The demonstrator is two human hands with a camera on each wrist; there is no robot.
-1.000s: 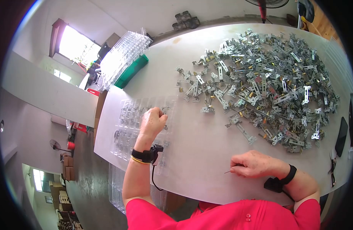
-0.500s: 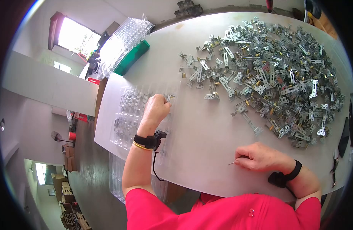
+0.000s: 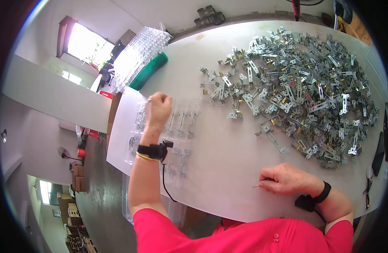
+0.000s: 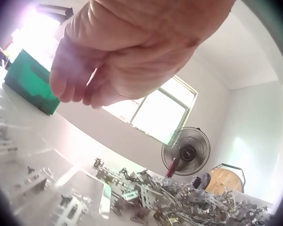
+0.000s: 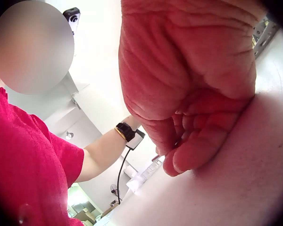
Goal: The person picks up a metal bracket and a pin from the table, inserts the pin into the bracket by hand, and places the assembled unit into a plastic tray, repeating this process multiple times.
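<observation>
My left hand [image 3: 157, 110] is raised over the far left part of a clear plastic blister tray [image 3: 177, 145], which has slim metal fittings in its compartments. In the left wrist view its fingers [image 4: 68, 84] are curled, with nothing visible between them. My right hand [image 3: 286, 179] rests near the front of the table and pinches a thin metal pin [image 3: 256, 186], whose tip pokes out to the left. Most of the pin is hidden by the fingers. In the right wrist view the curled fingers [image 5: 198, 150] lie close against the tabletop.
A wide heap of metal fittings [image 3: 303, 97] covers the table's right and far side. Stacked clear trays [image 3: 139, 55] lean by a green bin [image 3: 149, 71] at the far left. Pliers [image 3: 368, 185] and a black flat object [image 3: 377, 154] lie at the right edge.
My left hand has moved left across the tray, uncovering filled compartments on its right side. The right hand keeps its pinch on the pin, nearly still.
</observation>
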